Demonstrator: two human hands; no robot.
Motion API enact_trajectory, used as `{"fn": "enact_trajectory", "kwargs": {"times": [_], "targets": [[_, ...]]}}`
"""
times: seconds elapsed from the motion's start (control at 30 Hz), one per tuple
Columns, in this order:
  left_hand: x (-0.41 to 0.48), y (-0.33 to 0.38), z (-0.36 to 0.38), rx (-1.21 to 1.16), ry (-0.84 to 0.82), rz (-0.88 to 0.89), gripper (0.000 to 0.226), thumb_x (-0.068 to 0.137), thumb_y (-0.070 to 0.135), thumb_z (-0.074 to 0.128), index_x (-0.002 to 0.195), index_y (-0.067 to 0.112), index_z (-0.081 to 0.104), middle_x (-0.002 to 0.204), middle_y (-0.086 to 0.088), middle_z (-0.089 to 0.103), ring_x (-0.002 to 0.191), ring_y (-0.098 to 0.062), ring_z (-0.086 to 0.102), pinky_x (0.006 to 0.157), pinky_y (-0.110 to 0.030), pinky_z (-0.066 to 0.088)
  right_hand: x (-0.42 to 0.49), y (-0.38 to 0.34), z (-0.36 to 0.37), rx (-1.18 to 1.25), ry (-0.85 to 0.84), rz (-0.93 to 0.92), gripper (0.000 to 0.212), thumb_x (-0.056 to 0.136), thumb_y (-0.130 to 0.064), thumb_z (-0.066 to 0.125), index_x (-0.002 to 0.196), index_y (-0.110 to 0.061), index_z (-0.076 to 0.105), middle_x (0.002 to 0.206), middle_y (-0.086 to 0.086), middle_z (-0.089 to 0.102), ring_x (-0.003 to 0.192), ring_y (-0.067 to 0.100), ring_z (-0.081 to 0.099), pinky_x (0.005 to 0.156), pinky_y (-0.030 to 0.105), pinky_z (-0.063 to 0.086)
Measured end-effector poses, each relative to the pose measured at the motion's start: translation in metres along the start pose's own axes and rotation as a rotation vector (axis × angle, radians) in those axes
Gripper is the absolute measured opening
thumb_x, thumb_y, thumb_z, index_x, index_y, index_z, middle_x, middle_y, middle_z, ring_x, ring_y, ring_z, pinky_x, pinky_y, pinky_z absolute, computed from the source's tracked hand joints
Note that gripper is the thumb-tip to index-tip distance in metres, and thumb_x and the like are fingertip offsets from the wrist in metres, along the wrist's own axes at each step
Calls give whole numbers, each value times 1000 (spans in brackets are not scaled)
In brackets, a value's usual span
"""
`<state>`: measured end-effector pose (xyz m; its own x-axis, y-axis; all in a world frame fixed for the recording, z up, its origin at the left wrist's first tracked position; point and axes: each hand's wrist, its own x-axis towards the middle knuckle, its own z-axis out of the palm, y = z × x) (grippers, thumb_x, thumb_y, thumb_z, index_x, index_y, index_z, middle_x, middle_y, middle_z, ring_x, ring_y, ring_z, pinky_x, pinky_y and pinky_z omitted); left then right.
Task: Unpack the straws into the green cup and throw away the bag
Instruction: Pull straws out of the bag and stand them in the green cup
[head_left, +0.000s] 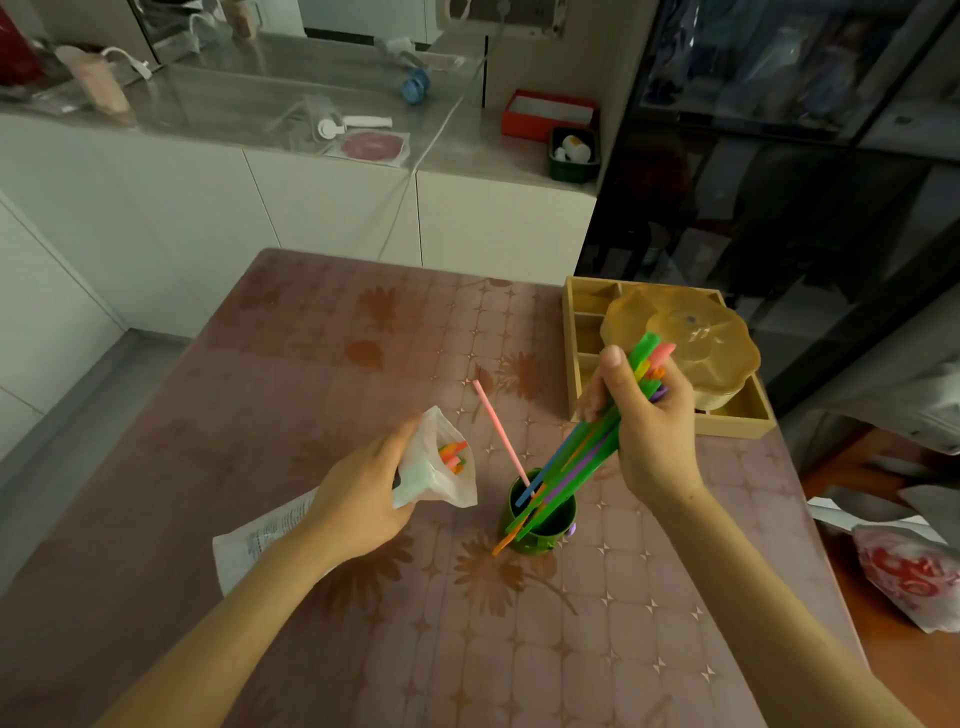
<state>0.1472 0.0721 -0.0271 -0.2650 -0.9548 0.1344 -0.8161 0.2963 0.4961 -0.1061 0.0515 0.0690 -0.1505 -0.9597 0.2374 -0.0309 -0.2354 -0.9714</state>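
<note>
While the left hand (358, 496) grips the bag (448, 486), the right hand (652, 434) clasps straws (577, 457) tilted into the green cup (553, 526).

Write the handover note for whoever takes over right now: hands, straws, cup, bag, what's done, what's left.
Left hand grips the bag, its mouth open toward the cup, with leftover straws inside.
Right hand grips a bundle of straws, tilted, with the lower ends at the green cup. One orange tip seems to lie outside the rim.
One pink straw stands in the cup.
Done: bag opened, most straws out.
Left: drop the bundle in, empty the bag, bin it.
</note>
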Motion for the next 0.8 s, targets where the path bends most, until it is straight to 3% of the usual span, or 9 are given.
{"fn": "enact_trajectory", "kwargs": {"times": [0.2, 0.3, 0.43, 0.67, 0.73, 0.8], "targets": [[-1, 1, 4, 10, -7, -22, 96, 73, 26, 77, 146, 23, 14, 131, 1, 54, 107, -16, 59, 86, -27, 49, -6, 41, 1, 8, -2, 130, 29, 85, -26, 62, 79, 1, 56, 57, -2, 63, 56, 14, 63, 62, 30, 55], [0, 1, 6, 8, -22, -31, 96, 74, 27, 75, 146, 24, 12, 132, 2, 53, 108, -15, 57, 88, -29, 49, -4, 45, -1, -28, -9, 172, 10, 88, -12, 62, 79, -12, 58, 61, -3, 64, 60, 13, 64, 65, 28, 56], [-1, 0, 11, 9, -35, -28, 96, 74, 28, 75, 146, 24, 12, 131, 2, 53, 108, -15, 57, 88, -29, 50, 0, 42, -5, 7, -49, 281, 20, 80, -3, 69, 87, -18, 58, 77, 9, 65, 71, 20, 67, 77, 39, 56], [-3, -2, 26, -11, -67, -33, 94, 74, 26, 75, 146, 23, 15, 131, -1, 54, 108, -19, 59, 88, -33, 52, 0, 32, -16, 16, -34, 331, 26, 67, -20, 74, 89, -22, 60, 82, 3, 68, 81, 21, 65, 80, 38, 53], [-3, -3, 28, -13, -77, -32, 94, 74, 27, 75, 145, 22, 16, 130, -1, 54, 107, -18, 59, 87, -33, 52, -1, 30, -19, 13, 10, 315, 17, 73, -18, 74, 83, -20, 61, 78, 6, 65, 77, 24, 64, 76, 39, 53], [-3, -3, 30, -15, -83, -28, 93, 74, 27, 75, 145, 22, 17, 130, -1, 54, 107, -19, 59, 87, -33, 52, -2, 28, -17, -65, 69, 267, 12, 84, -18, 68, 75, -16, 59, 65, 4, 61, 62, 16, 61, 65, 33, 52]]}}
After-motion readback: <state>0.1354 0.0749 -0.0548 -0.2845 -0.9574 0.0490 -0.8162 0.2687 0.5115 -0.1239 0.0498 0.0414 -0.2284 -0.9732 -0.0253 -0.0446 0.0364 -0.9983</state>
